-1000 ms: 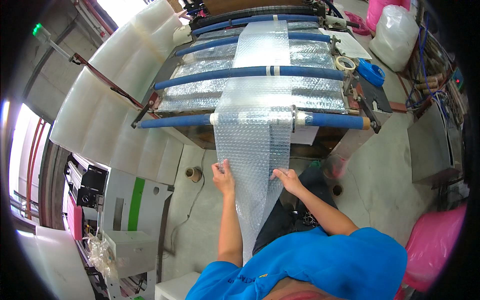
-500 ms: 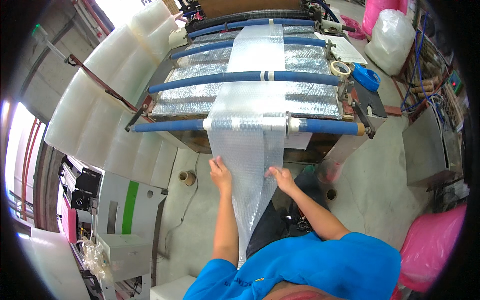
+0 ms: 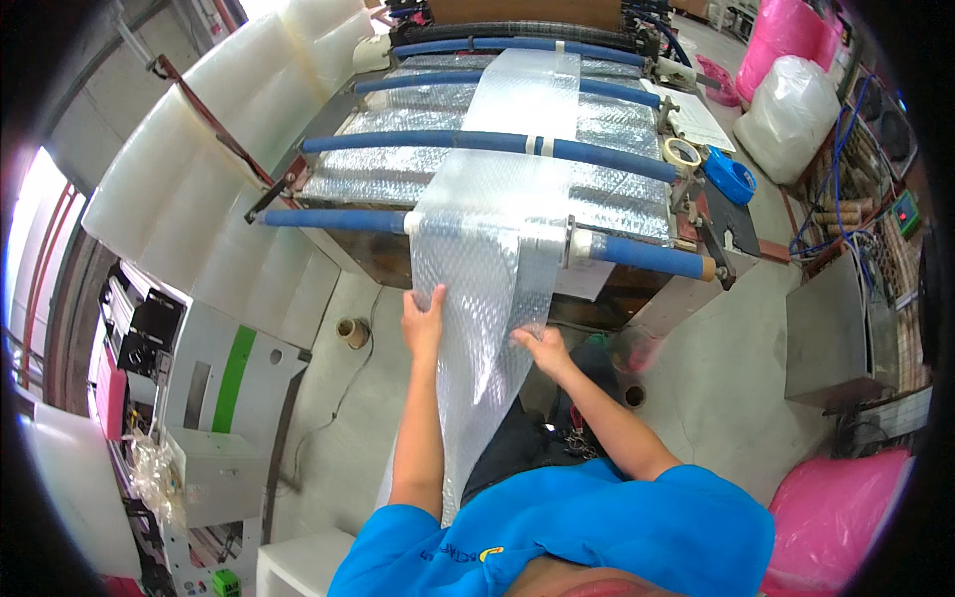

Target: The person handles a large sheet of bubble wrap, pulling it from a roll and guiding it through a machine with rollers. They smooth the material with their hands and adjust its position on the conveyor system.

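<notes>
A long strip of clear bubble wrap (image 3: 476,298) runs over the blue rollers of a machine and hangs down toward my body. At its left edge, my left hand (image 3: 424,320) grips the film with thumb and fingers closed. My right hand (image 3: 542,350) pinches the right edge a little lower, where the sheet folds over on itself. The film passes over the front blue roller (image 3: 647,256) just beyond both hands. Below them it narrows and trails down past my left side. Some fingertips are hidden by the film.
Silver bubble sheet (image 3: 622,207) lies under the rollers. A blue tape ring (image 3: 729,176) and a cream tape roll (image 3: 680,152) sit at the machine's right. Large white bubble-wrap rolls (image 3: 179,179) stand left. A cardboard core (image 3: 352,332) is on the floor; pink wrapped bundles (image 3: 836,517) lie right.
The view has shifted slightly. Both hands keep hold of the bubble wrap, which now spreads lower toward the left. My right hand sits slightly farther left.
</notes>
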Demonstrator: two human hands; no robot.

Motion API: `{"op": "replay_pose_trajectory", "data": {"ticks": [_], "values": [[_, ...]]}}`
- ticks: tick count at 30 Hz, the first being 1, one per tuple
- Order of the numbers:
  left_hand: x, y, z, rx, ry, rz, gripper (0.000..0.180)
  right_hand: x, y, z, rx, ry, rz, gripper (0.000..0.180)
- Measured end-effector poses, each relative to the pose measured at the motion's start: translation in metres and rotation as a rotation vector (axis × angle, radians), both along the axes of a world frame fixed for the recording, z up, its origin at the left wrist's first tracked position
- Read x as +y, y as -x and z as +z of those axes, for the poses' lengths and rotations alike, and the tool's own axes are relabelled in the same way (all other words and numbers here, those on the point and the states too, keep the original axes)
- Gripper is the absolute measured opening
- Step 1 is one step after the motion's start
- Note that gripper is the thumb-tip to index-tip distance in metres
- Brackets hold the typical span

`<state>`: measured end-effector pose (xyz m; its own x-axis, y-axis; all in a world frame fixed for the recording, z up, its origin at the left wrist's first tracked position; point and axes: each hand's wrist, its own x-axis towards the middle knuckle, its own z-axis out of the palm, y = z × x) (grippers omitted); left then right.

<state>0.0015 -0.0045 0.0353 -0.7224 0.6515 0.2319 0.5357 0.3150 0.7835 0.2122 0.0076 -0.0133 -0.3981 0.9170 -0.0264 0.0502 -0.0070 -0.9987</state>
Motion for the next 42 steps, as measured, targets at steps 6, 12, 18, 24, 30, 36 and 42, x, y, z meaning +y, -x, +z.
{"op": "replay_pose_trajectory", "data": {"ticks": [6, 12, 18, 24, 30, 36, 42], "values": [[-0.046, 0.012, 0.045, -0.058, -0.127, -0.045, 0.040, -0.034, -0.008, 0.043, -0.176, -0.015, 0.118, 0.038], [-0.044, 0.035, 0.030, -0.224, -0.044, -0.116, 0.032, -0.058, -0.004, 0.052, 0.081, 0.174, 0.031, 0.040], [-0.023, 0.012, 0.001, -0.075, 0.003, 0.002, 0.035, -0.024, -0.043, -0.006, 0.113, 0.125, 0.281, 0.045], [-0.010, 0.000, -0.026, -0.032, -0.170, -0.026, 0.032, -0.018, -0.085, -0.064, -1.349, -0.073, 0.281, 0.056], [-0.007, -0.004, -0.028, -0.048, -0.298, -0.078, 0.034, -0.007, -0.077, -0.058, -1.275, -0.040, 0.224, 0.044], [-0.007, -0.002, -0.026, -0.049, -0.292, -0.076, 0.034, -0.004, -0.083, -0.073, -1.070, 0.000, 0.003, 0.039], [-0.004, 0.000, -0.030, -0.051, -0.300, -0.077, 0.034, 0.005, -0.082, -0.066, -0.913, -0.047, -0.128, 0.035]]}}
